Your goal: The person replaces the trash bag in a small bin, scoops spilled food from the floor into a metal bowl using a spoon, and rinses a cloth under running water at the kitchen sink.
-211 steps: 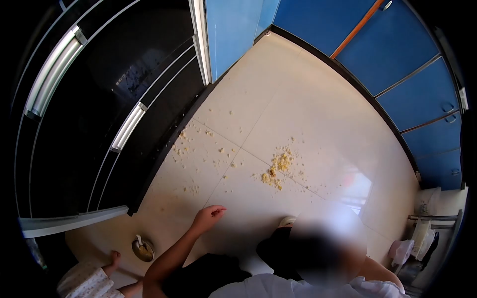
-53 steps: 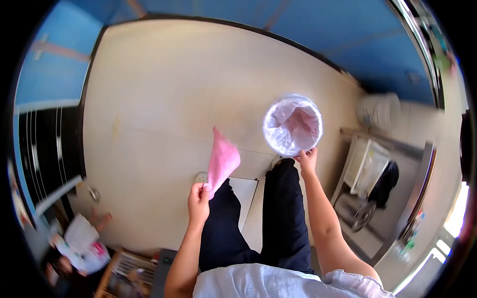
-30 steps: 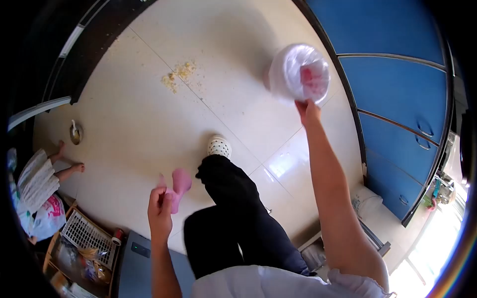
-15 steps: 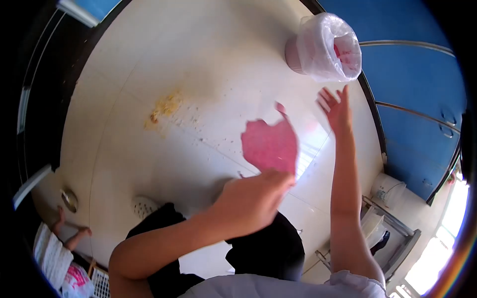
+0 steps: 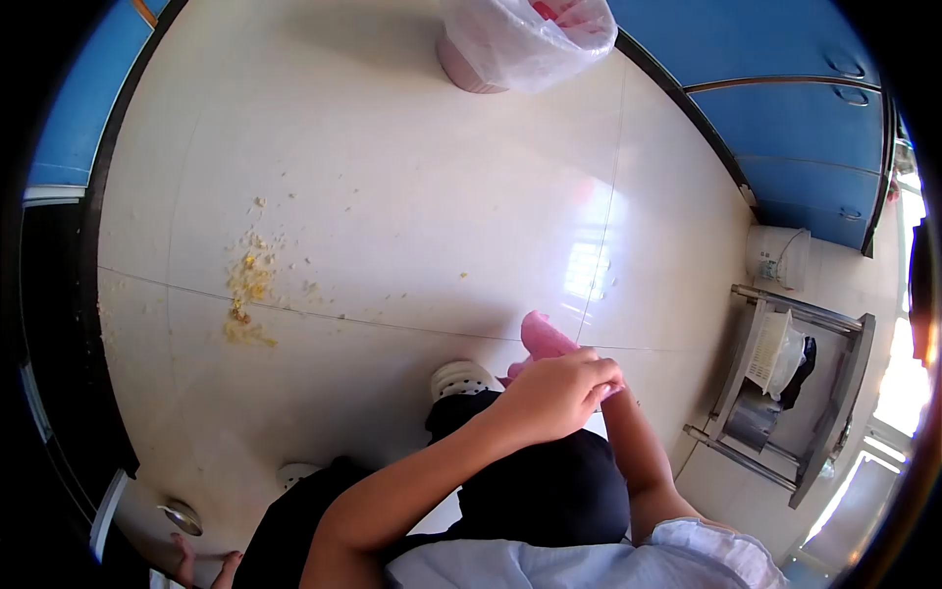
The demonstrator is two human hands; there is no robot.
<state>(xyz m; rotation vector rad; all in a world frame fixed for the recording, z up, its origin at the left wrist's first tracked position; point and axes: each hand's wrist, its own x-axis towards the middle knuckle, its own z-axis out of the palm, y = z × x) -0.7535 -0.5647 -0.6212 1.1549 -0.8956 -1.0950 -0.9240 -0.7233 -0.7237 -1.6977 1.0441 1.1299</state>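
A thin, limp pink sheet, cloth or plastic by its look, sticks out beyond my left hand. The fingers of that hand are closed on it, low in front of my right knee. My right hand has come up against the left one. It is mostly covered by the left hand, so its fingers do not show. Yellow food scraps and scattered crumbs lie on the tiled floor, left of both hands.
A pink bin with a clear liner stands at the top, something red inside. Blue cabinets line the right. A metal rack holds a white basket; a white bucket is beside it. Another person's bare feet show lower left, near a metal lid.
My right hand has come back from beside the bin to meet my left hand. The pink sheet, spread out before, is now bunched. My view has shifted, putting the bin higher.
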